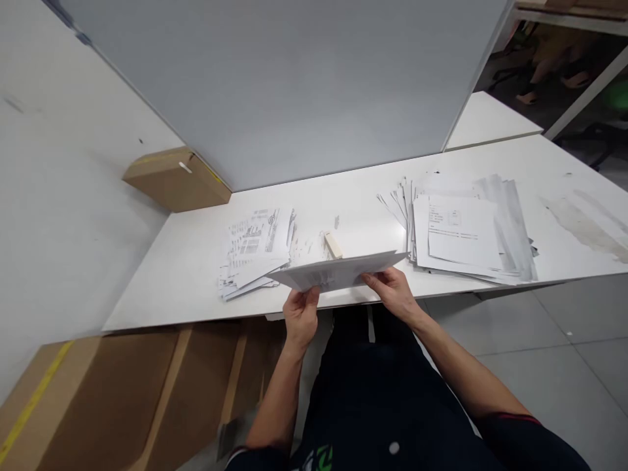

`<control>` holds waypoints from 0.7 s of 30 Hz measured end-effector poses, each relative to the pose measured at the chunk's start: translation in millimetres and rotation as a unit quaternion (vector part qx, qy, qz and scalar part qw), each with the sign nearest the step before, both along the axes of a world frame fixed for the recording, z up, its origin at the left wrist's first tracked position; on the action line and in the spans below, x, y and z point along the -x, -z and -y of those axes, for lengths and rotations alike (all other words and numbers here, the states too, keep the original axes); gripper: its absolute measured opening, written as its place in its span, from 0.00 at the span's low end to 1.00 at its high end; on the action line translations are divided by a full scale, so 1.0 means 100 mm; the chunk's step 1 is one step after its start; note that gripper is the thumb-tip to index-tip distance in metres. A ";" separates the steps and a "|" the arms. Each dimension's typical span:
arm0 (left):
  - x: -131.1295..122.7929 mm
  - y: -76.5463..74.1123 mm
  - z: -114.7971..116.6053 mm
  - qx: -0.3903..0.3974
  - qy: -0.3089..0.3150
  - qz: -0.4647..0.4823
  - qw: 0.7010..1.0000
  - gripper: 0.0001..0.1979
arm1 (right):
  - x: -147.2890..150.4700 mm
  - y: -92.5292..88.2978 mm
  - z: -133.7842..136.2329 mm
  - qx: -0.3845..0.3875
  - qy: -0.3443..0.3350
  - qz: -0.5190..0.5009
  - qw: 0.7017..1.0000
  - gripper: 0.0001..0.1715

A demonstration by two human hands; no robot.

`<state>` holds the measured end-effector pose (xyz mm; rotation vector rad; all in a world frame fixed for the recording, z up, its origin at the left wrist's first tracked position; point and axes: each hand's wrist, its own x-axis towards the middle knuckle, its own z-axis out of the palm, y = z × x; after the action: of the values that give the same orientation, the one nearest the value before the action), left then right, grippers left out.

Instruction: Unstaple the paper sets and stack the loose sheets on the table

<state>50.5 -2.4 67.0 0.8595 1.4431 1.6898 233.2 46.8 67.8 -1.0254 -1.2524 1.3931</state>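
Observation:
My left hand [300,317] and my right hand [395,293] both grip a thin sheaf of printed paper [338,271], held nearly flat just above the front edge of the white table [186,261]. A small pale block [333,244] lies on the table right behind the held sheets. To the left rests a small untidy pile of printed sheets [255,252]. To the right lies a larger fanned stack of papers [466,229].
A grey partition panel [294,85] stands along the table's back edge. A brown cardboard box [176,180] sits at the back left, and large cardboard boxes [122,392] stand on the floor at my left. Grey floor tiles [540,353] lie to the right.

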 end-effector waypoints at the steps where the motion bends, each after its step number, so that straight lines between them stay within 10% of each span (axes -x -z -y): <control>1: 0.00 0.01 -0.04 -0.007 0.005 0.002 1.000 0.13 | 0.03 0.02 -0.05 0.006 0.003 -0.019 1.000 0.13; 21: 0.05 0.29 -0.28 -0.020 0.029 -0.062 0.997 0.15 | 0.09 0.28 -0.20 -0.080 -0.026 0.038 0.996 0.16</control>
<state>45.3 26.0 37.6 1.0336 1.4551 1.6525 224.7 66.5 39.8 -0.9490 -1.4314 1.2803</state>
